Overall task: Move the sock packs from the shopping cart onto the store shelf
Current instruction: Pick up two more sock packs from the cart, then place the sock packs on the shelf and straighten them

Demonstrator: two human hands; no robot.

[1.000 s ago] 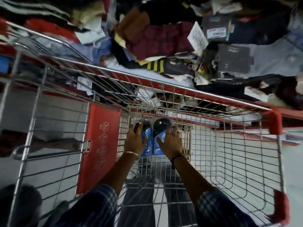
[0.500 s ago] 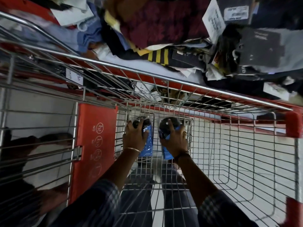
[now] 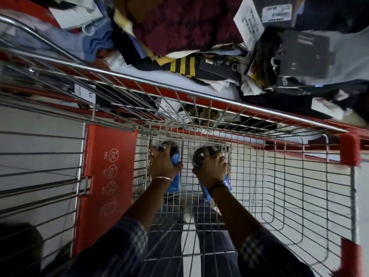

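The glossy packs could slip or catch on the wire wall of the shopping cart (image 3: 299, 176) when lifted, I think, because each is held only by one hand. Deep in the cart, the left hand (image 3: 162, 163) is closed around one blue sock pack (image 3: 175, 182), the right hand (image 3: 211, 168) around another sock pack (image 3: 226, 183); both arms reach straight down, below the crowded store shelf (image 3: 199, 100).

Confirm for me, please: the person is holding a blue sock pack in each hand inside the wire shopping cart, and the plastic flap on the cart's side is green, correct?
Not quite: the plastic flap is red, not green, as the head view shows. The rest holds: the left hand grips one blue sock pack and the right hand grips another blue sock pack, both inside the wire shopping cart.
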